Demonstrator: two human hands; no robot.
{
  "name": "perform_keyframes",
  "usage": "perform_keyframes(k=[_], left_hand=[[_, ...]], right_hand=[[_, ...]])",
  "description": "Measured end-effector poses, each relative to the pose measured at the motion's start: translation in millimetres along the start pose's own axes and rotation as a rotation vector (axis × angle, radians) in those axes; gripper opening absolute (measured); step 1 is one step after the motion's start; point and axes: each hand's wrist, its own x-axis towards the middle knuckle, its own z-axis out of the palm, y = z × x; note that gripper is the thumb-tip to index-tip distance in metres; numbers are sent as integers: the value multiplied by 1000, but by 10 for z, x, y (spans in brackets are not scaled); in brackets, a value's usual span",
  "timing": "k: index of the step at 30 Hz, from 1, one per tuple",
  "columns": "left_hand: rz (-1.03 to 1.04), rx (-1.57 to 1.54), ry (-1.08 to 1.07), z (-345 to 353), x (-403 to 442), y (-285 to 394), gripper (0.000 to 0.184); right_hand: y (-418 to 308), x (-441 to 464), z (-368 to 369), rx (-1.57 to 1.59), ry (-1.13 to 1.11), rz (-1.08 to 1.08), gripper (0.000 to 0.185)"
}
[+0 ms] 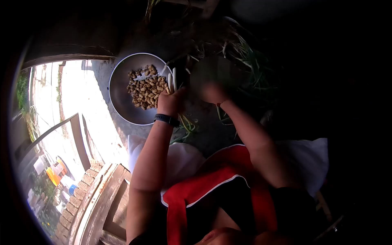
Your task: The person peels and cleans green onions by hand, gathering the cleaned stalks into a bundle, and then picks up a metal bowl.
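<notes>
By the 4 o'clock rim of a round, silver-grey metal bowl (119, 94) of brown, nut-like pieces (147, 90), the left hand (172, 101) is clamped on at least 2 white stalks (174, 79), which look stripped. The right hand (214, 94) is blurred; its grip I cannot tell. At its 2 o'clock, a tangled green-leaved heap (254, 61) looks untrimmed.

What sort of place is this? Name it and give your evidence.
Probably a dim shed or room at a rural home: a weathered wooden frame stands beside sunlit ground, and scallion-like greens lie strewn near a metal bowl of what look like peanuts.
</notes>
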Motion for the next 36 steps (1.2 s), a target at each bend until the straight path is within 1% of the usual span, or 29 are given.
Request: perform_keyframes(k=[1, 3, 4, 5, 6, 8, 9, 11, 13, 14, 16, 19, 22, 25, 28, 30, 32, 34, 36], left_hand=[[-17, -7, -21, 49, -27, 31, 12], [20, 100, 6, -144, 22, 91, 11], [-24, 162, 1, -71, -124, 56, 11], [-29, 159, -14, -22, -142, 92, 10], [-33, 156, -30, 28, -162, 129, 9], [-69, 4, -96, 105, -259, 203, 8], [-67, -29, -138, 106, -241, 213, 12], [-71, -86, -225, 102, -211, 225, 20], [-19, -175, -214, 81, -257, 281, 19], [5, -221, -213, 81, -272, 299, 18], [21, -209, -183, 38, -217, 227, 18], [21, -201, -183, -47, -164, 181, 19], [2, -248, -211, -106, -168, 167, 19], [-14, -245, -216, -148, -209, 212, 20], [-34, -255, -206, -175, -262, 257, 22], [-28, -323, -188, -177, -301, 273, 23], [-55, -191, -201, -225, -332, 290, 24], [-76, -111, -209, -225, -379, 313, 24], [-88, -83, -215, -186, -429, 335, 24]], right_hand=[[26, -11, -228, 202, -34, -84, 21], [-273, 324, -478, 664, -85, -93, 17], [-378, 151, -746, 889, -183, 73, 16], [-499, 191, -1066, 1105, -247, 210, 16], [-760, 184, -1487, 1315, -328, 437, 13], [-960, 125, -1613, 1515, -284, 471, 8], [-1045, 124, -1646, 1616, -261, 481, 7], [-1172, 105, -1656, 1705, -179, 463, 9], [-1253, 99, -1599, 1806, -109, 416, 11], [-1273, 80, -1600, 1814, -113, 419, 11], [-1315, 58, -1680, 1823, -120, 427, 12], [-1267, 39, -1760, 1703, -188, 374, 15], [-1221, 54, -1775, 1610, -306, 237, 19], [-1303, 57, -1835, 1315, -263, 104, 18], [-1092, 143, -1657, 1100, -25, -18, 15], [-780, 237, -1684, 1112, 67, 301, 14], [-312, 370, -1632, 1066, 237, 516, 16], [0, 480, -1684, 980, 414, 612, 11], [191, 514, -1870, 834, 475, 703, 15]])
